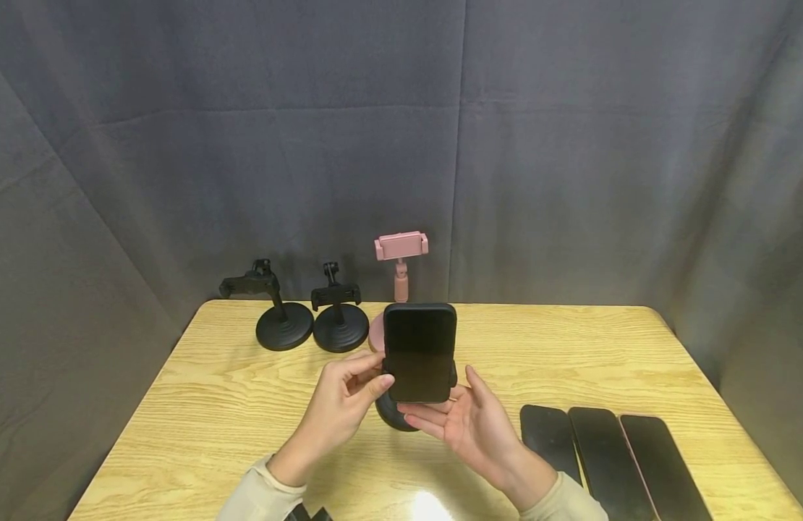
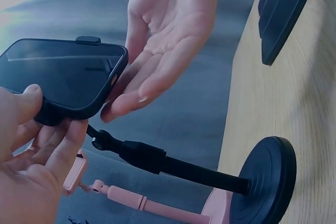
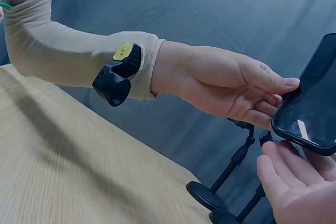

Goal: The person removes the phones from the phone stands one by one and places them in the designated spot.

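A black-cased smartphone (image 1: 419, 347) stands upright in the clamp of a black phone stand (image 1: 395, 415), screen facing me. In the left wrist view the stand's pole (image 2: 194, 172) runs from behind the phone to its round base (image 2: 273, 182). My left hand (image 1: 339, 409) pinches the phone's left side at the clamp, thumb in front and fingers behind. My right hand (image 1: 476, 434) is palm up at the lower right corner, fingers extended behind the bottom edge. Whether those fingertips touch the phone or clamp is hard to tell.
Two black phone stands (image 1: 284, 327) (image 1: 341, 329) and a pink phone stand (image 1: 401, 247) line the table's back left, before a grey curtain (image 1: 571, 159). Three phones (image 1: 550, 434) (image 1: 610, 456) (image 1: 665, 463) lie side by side at the front right.
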Demonstrator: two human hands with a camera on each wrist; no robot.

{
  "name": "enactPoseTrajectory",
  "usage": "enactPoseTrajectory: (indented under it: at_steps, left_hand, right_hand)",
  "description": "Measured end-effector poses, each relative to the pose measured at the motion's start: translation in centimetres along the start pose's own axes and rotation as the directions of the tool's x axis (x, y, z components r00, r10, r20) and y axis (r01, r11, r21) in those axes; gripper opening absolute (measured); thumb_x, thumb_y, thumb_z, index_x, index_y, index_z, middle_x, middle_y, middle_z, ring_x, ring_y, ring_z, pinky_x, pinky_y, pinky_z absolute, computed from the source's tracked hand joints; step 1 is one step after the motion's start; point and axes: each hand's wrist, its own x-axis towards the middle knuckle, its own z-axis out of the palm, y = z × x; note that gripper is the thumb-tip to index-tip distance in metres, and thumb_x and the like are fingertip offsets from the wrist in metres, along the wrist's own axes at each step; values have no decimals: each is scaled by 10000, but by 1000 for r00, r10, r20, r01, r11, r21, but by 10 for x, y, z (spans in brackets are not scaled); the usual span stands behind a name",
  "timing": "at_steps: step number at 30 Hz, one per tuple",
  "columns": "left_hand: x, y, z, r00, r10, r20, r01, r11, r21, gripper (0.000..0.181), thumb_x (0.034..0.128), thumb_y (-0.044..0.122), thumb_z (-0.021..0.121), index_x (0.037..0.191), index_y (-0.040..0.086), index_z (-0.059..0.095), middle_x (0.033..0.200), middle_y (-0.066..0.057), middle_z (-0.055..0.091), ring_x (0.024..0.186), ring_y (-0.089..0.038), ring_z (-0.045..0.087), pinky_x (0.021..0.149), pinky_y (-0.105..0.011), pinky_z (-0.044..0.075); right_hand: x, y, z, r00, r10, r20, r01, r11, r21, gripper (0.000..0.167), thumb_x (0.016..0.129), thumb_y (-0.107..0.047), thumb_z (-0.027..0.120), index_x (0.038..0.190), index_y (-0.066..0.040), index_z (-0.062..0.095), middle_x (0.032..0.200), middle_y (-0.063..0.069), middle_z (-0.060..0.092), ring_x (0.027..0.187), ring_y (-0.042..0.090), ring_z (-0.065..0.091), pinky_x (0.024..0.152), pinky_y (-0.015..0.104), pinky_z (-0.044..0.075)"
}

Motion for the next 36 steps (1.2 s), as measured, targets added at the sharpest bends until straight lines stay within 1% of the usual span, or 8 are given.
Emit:
enactPoseTrajectory:
  at_steps: [3, 7, 11, 14, 20, 26, 32, 36]
  left_hand:
    - [0, 1, 0, 1000, -3, -4, 3, 1000, 5, 360, 969, 55, 659, 1266, -144, 621, 1116, -268, 692, 954, 3, 671, 849, -177, 580]
    - [-1, 2, 0, 1000, -19, -13, 19, 1000, 9, 375, 965, 50, 663, 1264, -169, 604, 1093, -275, 686, 948, 1, 668, 852, -165, 574]
    - [-1, 1, 0, 1000, -16, -12, 16, 1000, 12, 377, 957, 39, 670, 1259, -177, 603, 1130, -285, 683, 982, 11, 664, 912, -161, 552]
    - [-1, 1, 0, 1000, -12, -4, 12, 1000, 7, 376, 955, 28, 667, 1260, -181, 599, 1109, -285, 681, 949, 15, 664, 954, -156, 530]
    - [0, 0, 0, 1000, -7, 2, 7, 1000, -17, 368, 960, 29, 662, 1263, -172, 605, 1132, -287, 678, 944, -2, 674, 957, -155, 531]
    - [0, 1, 0, 1000, -8, 3, 8, 1000, -19, 362, 949, 11, 669, 1258, -168, 611, 1174, -299, 671, 990, 9, 675, 954, -161, 536]
    - [1, -1, -1, 1000, 2, 6, -2, 1000, 2, 355, 952, 20, 670, 1261, -146, 623, 1199, -281, 676, 1026, 1, 671, 959, -178, 539]
    - [0, -4, 1, 1000, 21, -15, -21, 1000, 17, 340, 951, 25, 672, 1249, -135, 639, 1178, -268, 687, 1022, 1, 666, 949, -190, 549]
  right_hand:
    - [3, 1, 2, 1000, 12, 14, -12, 1000, -2, 594, 1121, -429, 109, 1361, -181, 592, 1319, 107, 687, 1248, 283, 653, 1104, 380, 503]
    - [5, 4, 5, 999, 37, -12, -37, 999, 3, 482, 1132, -367, 164, 1374, -221, 554, 1323, 98, 683, 1249, 291, 650, 1109, 394, 499]
    - [7, 6, 6, 998, 62, -13, -61, 998, 34, 453, 1136, -337, 178, 1377, -201, 537, 1338, 111, 670, 1264, 295, 640, 1120, 399, 489]
    - [9, 7, 6, 997, 71, 9, -72, 996, 44, 445, 1135, -315, 187, 1380, -178, 533, 1350, 118, 657, 1277, 290, 630, 1127, 396, 484]
    - [15, 9, 5, 993, 100, 66, -105, 992, 68, 427, 1123, -256, 215, 1364, -125, 542, 1357, 117, 644, 1293, 263, 615, 1129, 360, 480]
    - [22, 9, 7, 989, 99, 106, -110, 988, 107, 476, 1125, -331, 193, 1353, -127, 558, 1354, 113, 645, 1291, 271, 614, 1133, 354, 475]
    - [27, 11, 11, 990, 84, 113, -98, 987, 124, 527, 1119, -415, 174, 1340, -159, 579, 1312, 64, 664, 1263, 263, 631, 1128, 374, 481]
    - [29, 12, 12, 990, 70, 125, -86, 988, 128, 564, 1109, -466, 163, 1339, -166, 582, 1287, 51, 670, 1241, 252, 643, 1121, 374, 486]
